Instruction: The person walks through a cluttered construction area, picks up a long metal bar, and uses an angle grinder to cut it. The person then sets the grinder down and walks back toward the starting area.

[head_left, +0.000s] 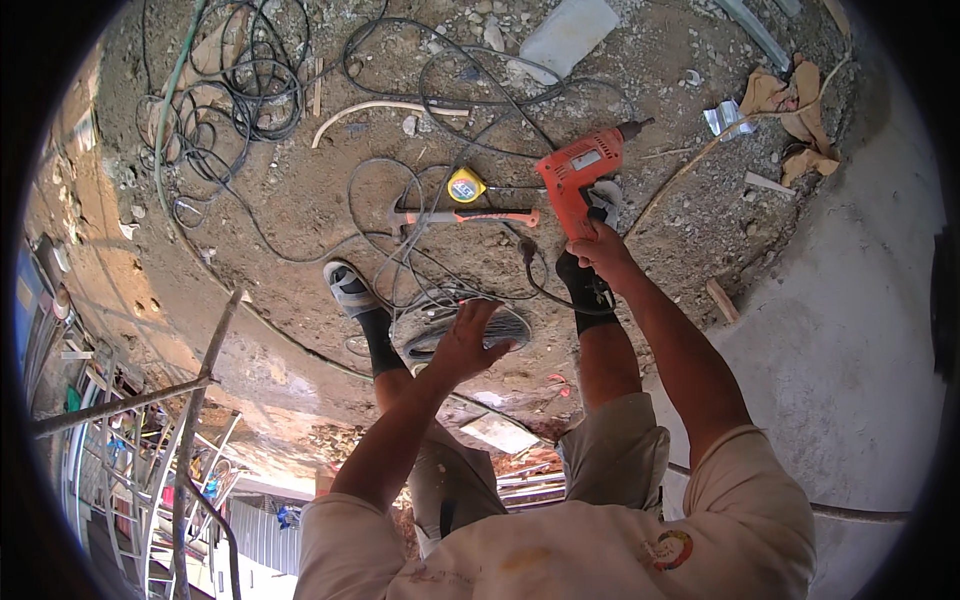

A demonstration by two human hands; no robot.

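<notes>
stony dirt [690, 262] with tangled cables [265, 132] lies below the red drill [566, 185].

Outdoor work site. Brown dirt ground [680, 260], strewn with gravel. Smooth gray concrete surface [850, 350] at right; wall or slab unclear. Lower left: crossed poles [222, 335], ladder-like frames, corrugated sheet [265, 535]. Bright sunlight patches left, shade across middle.

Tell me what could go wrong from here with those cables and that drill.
Loose cable loops beside the left foot could cause a trip. They also run across the hammer, so a pull might drag it. The red drill, held in the right hand alone, could twist if it started running.
</notes>
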